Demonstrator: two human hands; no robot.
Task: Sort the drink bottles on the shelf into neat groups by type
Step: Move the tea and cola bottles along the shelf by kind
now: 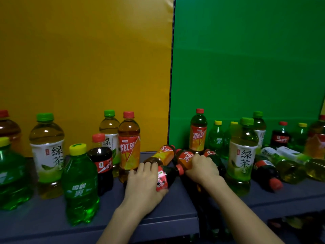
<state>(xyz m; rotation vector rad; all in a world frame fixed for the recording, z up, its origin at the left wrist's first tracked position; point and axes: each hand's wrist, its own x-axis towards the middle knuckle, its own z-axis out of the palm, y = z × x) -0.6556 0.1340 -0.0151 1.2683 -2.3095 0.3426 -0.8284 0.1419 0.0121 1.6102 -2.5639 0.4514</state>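
My left hand [143, 184] grips a small cola bottle [167, 176] lying on its side on the blue shelf [158, 219]. My right hand [202, 167] closes over a lying iced-tea bottle with an orange label [185, 158]. Another iced-tea bottle [161, 155] lies just behind my left hand. A second cola bottle [215, 160] lies past my right hand. Upright iced-tea bottles stand at the centre [129, 147] and behind [198, 132].
Left: upright green-tea bottles [47, 155], a green soda bottle [80, 185] and a cola bottle [102, 164]. Right: an upright green-tea bottle [242, 159], a lying cola bottle [267, 175], lying green-tea bottles [288, 164], more bottles behind. Yellow and green panels back the shelf.
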